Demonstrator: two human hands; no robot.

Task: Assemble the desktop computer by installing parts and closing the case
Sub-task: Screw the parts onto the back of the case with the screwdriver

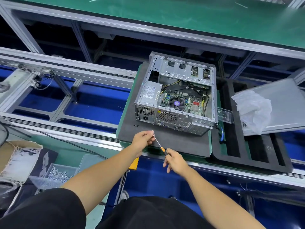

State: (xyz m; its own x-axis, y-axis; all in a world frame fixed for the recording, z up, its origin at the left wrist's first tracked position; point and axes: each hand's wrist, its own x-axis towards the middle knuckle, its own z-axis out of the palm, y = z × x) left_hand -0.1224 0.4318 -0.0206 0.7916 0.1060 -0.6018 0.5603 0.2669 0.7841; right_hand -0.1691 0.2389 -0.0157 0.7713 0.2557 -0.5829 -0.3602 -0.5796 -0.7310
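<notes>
Right hand [175, 160] grips the screwdriver [160, 146] handle; left hand [143, 138] pinches its tip; open computer case [176, 100] sits beyond on the foam pad [165, 139], bare pad between.

bare foam mat [165, 139] before the open-topped case [176, 96]; drive cage [184, 68] roofs its far end.

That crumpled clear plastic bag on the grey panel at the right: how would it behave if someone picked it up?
The plastic bag looks thin and wrinkled, so it is probably floppy and very light. Lying loose on the tilted side panel, it might slide off if nudged.
</notes>
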